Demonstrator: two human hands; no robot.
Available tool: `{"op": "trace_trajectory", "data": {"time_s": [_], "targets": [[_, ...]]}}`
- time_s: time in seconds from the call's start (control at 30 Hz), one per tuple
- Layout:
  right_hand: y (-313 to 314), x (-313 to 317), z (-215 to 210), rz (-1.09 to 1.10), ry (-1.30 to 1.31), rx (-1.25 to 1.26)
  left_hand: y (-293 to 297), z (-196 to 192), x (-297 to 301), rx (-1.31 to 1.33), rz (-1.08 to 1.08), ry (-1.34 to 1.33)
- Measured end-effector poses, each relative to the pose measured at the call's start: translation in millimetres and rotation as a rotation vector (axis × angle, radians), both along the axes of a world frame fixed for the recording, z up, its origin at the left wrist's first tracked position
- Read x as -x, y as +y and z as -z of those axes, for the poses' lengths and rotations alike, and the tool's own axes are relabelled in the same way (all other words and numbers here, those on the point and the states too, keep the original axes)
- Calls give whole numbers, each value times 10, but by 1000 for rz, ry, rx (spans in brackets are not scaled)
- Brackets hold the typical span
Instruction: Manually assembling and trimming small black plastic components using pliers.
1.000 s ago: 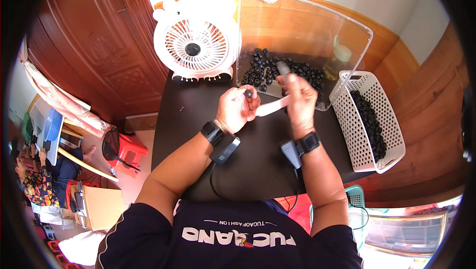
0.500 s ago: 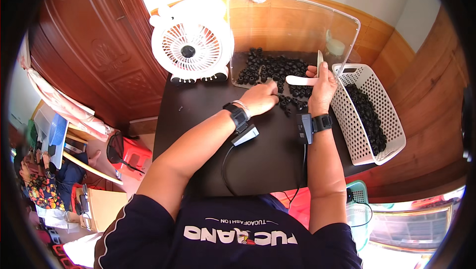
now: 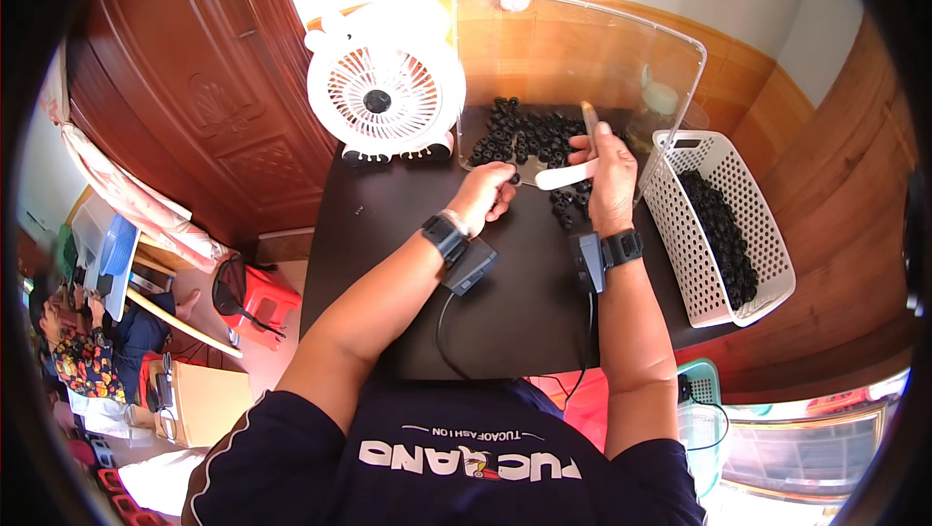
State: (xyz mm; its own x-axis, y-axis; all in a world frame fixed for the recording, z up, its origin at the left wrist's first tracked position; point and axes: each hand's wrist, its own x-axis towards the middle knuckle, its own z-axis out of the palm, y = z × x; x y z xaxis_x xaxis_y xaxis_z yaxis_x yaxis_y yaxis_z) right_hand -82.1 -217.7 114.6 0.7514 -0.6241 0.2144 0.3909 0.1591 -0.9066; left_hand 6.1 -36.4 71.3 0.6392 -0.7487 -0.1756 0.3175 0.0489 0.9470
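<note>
A pile of small black ring-shaped parts (image 3: 529, 138) lies at the far side of the black table (image 3: 408, 264), behind and around a clear plastic screen (image 3: 582, 50). My left hand (image 3: 483, 198) rests at the pile's near edge, its fingertips pinched on one black part (image 3: 512, 180). My right hand (image 3: 612, 181) grips a white-handled knife (image 3: 566, 176) whose thin blade points up and away. The knife handle reaches toward my left fingertips. Both wrists carry a black watch-like band with a small black box and cable.
A white desk fan (image 3: 383, 99) stands at the table's far left. A white perforated basket (image 3: 718, 225) holding several black parts sits on the right. A wooden door and panelling surround the table. Left on the floor are a red stool (image 3: 257, 298) and a seated person (image 3: 83, 351).
Both hands have moved away from my body to the pile. A second ago they were held together above the middle of the table, the left fingers at the knife.
</note>
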Motion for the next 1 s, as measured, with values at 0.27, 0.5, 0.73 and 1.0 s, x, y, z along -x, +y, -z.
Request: {"op": "trace_trajectory", "data": {"time_s": [0.27, 0.5, 0.73, 1.0], "targets": [[665, 37, 142, -378, 199, 178, 229, -5, 156, 332, -147, 273], [815, 103, 68, -354, 198, 188, 193, 47, 279, 375, -210, 358], [766, 51, 144, -261, 245, 351, 144, 98, 290, 29, -363, -289], [726, 49, 125, -304, 230, 310, 259, -14, 249, 131, -176, -30]]}}
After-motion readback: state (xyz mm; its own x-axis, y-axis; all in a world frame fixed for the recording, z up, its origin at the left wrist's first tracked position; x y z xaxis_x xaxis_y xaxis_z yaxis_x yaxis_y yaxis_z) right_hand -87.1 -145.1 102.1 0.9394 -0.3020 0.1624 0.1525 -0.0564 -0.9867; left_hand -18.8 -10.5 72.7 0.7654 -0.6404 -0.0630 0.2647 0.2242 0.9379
